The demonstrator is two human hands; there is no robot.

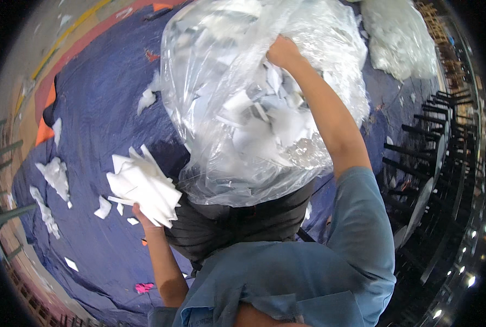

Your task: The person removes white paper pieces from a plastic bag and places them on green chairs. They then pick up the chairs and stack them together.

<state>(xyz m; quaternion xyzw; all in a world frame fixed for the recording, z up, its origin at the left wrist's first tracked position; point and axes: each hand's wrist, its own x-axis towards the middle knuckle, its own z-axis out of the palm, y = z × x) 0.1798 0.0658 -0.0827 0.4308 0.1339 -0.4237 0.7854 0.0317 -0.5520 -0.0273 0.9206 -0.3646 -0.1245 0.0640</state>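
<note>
A big clear plastic bag (221,180) stands between my legs, partly filled with white foam scraps (254,133). My right hand (284,52) is closed on the bag's film near its upper middle, arm stretched out. To the left of the bag, my left hand (141,215) is wrapped round a stack of white foam sheets (145,185), fanned out and uneven. The stack hides most of that hand's fingers. It is held apart from the bag, over the blue tarp (106,120).
Loose white foam scraps (55,177) lie about the tarp at the left, with a small pink piece (144,287) lower down. Another clear bag (401,41) stands at the upper right. Dark metal racks (428,131) line the right side.
</note>
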